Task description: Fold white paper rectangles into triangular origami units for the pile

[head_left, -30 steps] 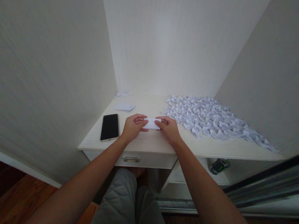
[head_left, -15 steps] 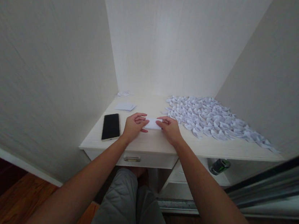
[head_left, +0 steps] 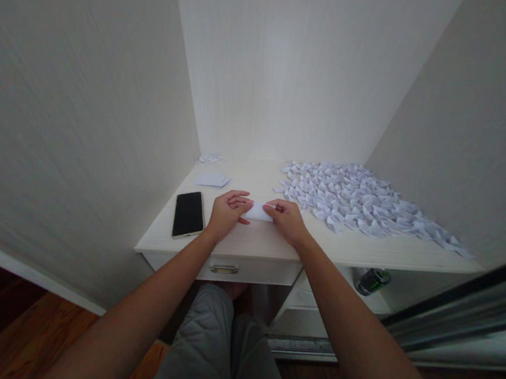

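A small folded strip of white paper (head_left: 259, 212) is held low over the desk between my two hands. My left hand (head_left: 228, 214) grips its left end, thumb on top and fingers behind. At the right end, my right hand (head_left: 287, 219) pinches the paper between thumb and curled fingers. To the right of my right hand spreads a wide heap of small folded white paper pieces (head_left: 350, 196). Left of my left hand lies a phone (head_left: 187, 214) with a dark screen. Flat white paper sheets (head_left: 212, 180) rest beyond it.
The white desk (head_left: 260, 244) stands in a corner between pale walls. Small white paper bits (head_left: 209, 158) lie at its back left corner. A drawer handle (head_left: 224, 269) sits on its front. A dark green can (head_left: 372, 281) is on the shelf below, at right.
My right hand has shifted its fingers slightly on the paper's right end, and the paper has tilted a little. My left hand is almost where it was. Everything else stays put.
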`<state>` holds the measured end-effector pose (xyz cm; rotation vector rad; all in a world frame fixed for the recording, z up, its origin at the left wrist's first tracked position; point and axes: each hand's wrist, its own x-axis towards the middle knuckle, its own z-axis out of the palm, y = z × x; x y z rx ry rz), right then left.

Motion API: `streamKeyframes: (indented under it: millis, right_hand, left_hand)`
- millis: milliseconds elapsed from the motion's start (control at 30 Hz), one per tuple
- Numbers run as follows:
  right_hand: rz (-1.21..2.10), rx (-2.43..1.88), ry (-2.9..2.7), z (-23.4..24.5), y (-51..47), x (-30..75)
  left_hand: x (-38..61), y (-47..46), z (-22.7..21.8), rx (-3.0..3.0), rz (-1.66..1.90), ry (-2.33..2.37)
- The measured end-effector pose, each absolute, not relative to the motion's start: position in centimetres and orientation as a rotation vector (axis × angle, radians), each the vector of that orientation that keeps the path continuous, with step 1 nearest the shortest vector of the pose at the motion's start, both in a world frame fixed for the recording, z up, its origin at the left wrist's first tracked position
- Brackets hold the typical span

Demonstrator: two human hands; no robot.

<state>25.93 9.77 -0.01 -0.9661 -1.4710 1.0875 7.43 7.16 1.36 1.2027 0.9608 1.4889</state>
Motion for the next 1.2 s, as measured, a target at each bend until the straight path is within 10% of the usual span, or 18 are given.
streamKeyframes:
  millis: [1200]
  right_hand:
    - [1.188, -0.898, -1.338, -0.26, 10.18, 25.75]
  left_hand:
    - [7.42, 7.52, 0.87, 1.323, 1.412, 1.096]
